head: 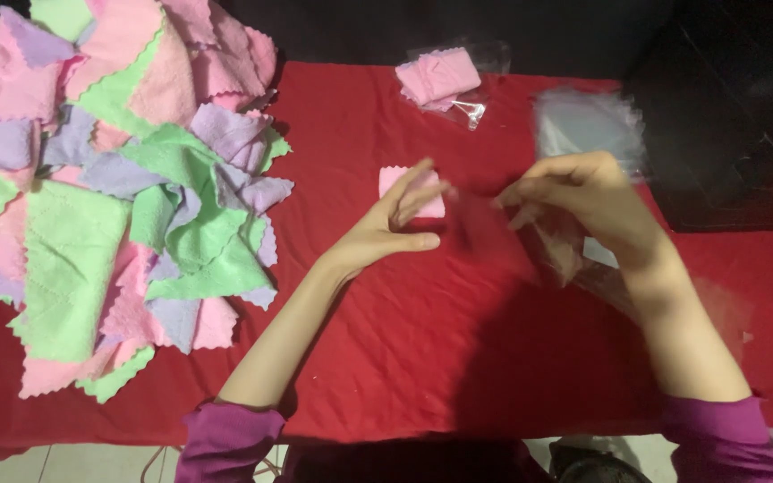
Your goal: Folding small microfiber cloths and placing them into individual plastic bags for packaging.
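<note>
Red surface (pixel 458 358) fills frame. Left hand (pixel 386 228) at centre, fingers spread, tips touching folded pink cloth (pixel 411 190). Right hand (pixel 583 192) just right of it, grip pinching clear bag (pixel 574 255), blurred. Cloth pile (pixel 109 188) upper left. Bagged pink cloth (pixel 440 79) top centre. Bag stack (pixel 588 121) upper right.

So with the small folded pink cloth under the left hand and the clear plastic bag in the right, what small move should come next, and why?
Probably bring the clear plastic bag in the right hand to the small folded pink cloth: the left hand touches it, and the two are apart.
</note>
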